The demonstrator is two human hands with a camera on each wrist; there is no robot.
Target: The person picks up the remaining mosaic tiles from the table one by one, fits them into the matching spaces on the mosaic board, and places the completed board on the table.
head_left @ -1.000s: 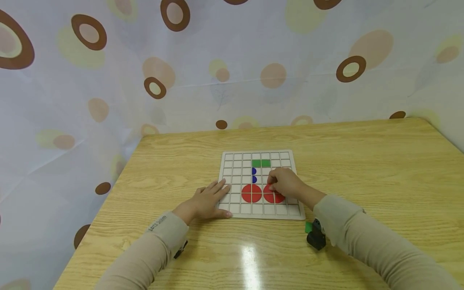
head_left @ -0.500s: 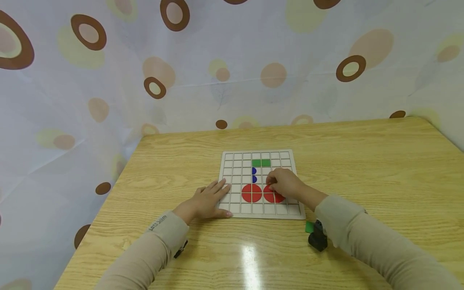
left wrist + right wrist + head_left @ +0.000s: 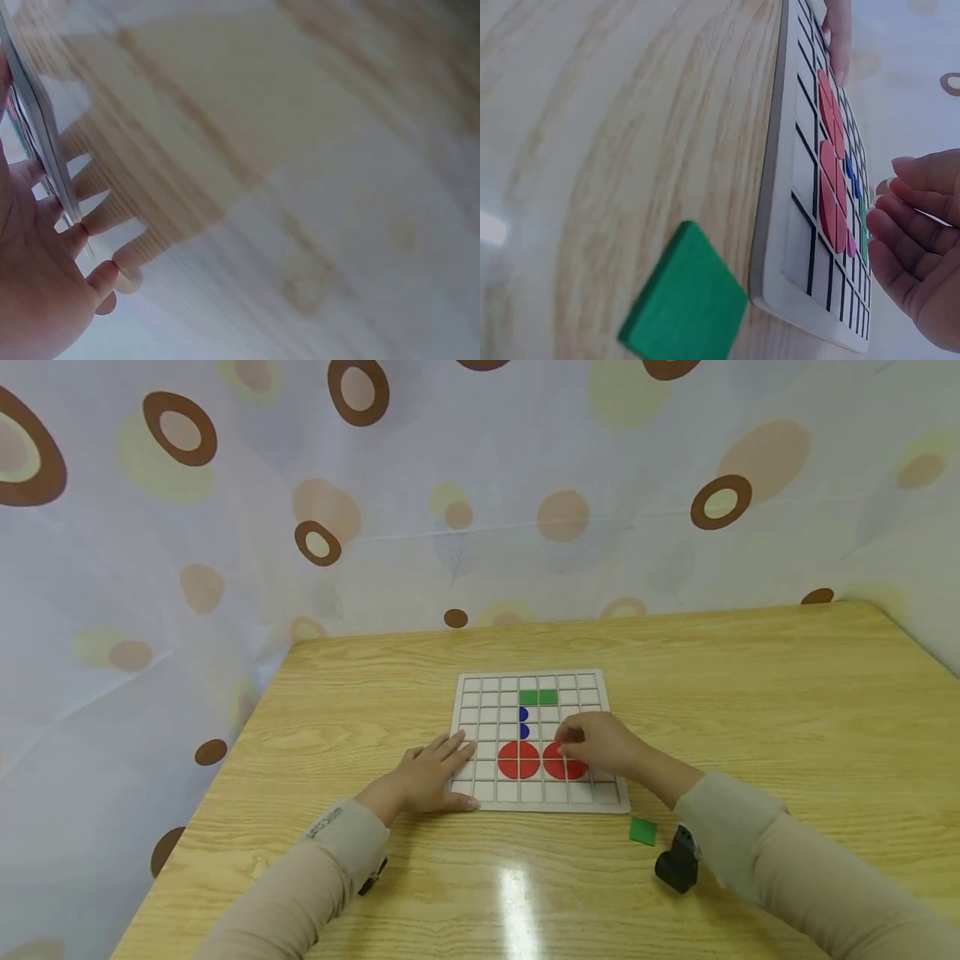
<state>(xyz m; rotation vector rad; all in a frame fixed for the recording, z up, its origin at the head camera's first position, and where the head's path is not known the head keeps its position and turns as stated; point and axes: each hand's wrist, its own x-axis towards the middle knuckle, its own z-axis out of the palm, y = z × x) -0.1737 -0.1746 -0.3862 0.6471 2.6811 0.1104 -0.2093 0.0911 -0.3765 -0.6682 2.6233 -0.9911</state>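
Observation:
A white gridded board (image 3: 465, 793) lies on the table with coloured pieces in its cells. My left hand (image 3: 427, 777) rests with spread fingers on the board's left edge. Over the right part of the board hovers my right hand (image 3: 600, 743), fingers loosely bent and nothing visible between thumb and fingertips. It partly hides the right red circle (image 3: 558, 767); the left red circle (image 3: 510, 770) shows whole. Two blue half-circles (image 3: 523, 732) and two green pieces (image 3: 528, 697) sit farther up. In the right wrist view, a small pink piece (image 3: 851, 244) lies beside the red ones.
A loose green square (image 3: 642, 831) lies on the wooden table (image 3: 375, 693) off the board's near right corner. A black wrist camera (image 3: 677, 864) hangs under the right sleeve. Behind the table hangs a patterned cloth (image 3: 420, 552).
The right hand has shifted slightly right and its forearm has swung right, so the loose green square shows fully. My left hand has stayed in place.

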